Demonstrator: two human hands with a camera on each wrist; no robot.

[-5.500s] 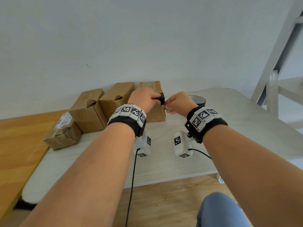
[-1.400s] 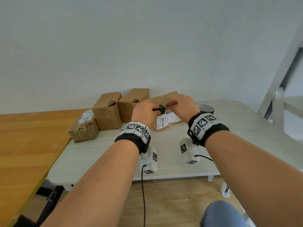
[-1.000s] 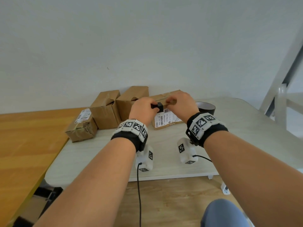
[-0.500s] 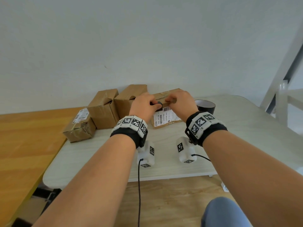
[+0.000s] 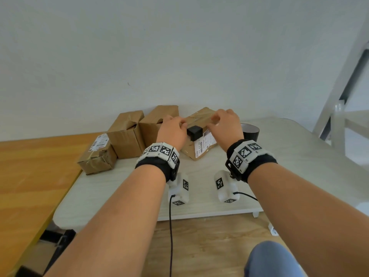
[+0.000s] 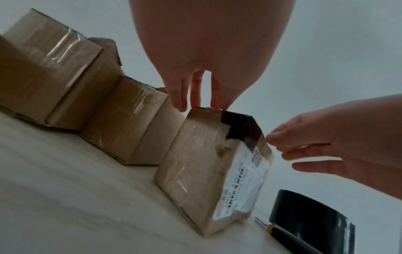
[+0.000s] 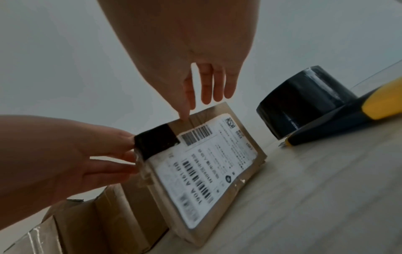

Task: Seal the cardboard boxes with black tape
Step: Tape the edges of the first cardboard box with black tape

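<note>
A brown cardboard box (image 5: 200, 148) with a white shipping label leans at the back of the pale table, in front of my hands. A short piece of black tape (image 5: 194, 132) is folded over its upper left corner. My left hand (image 5: 173, 129) stands with straight fingers (image 6: 195, 96) touching the box's top edge beside the tape piece (image 6: 241, 130). My right hand (image 5: 223, 121) hovers at the box top, fingers loose, with its index fingertip (image 7: 185, 111) touching the cardboard just right of the tape piece (image 7: 156, 142). A black tape roll (image 5: 249, 129) stands right of the box.
Three more brown boxes (image 5: 127, 134) (image 5: 157, 120) (image 5: 97, 154) line the wall to the left. A yellow and black knife (image 7: 348, 120) lies beside the tape roll (image 7: 304, 103). The orange wooden surface (image 5: 30, 176) adjoins the table (image 5: 299, 156) on the left.
Half a second ago both hands pinched the tape piece at the box's corner. Now it is stuck down, the right hand has let go and shifted right, and the left fingers have straightened.
</note>
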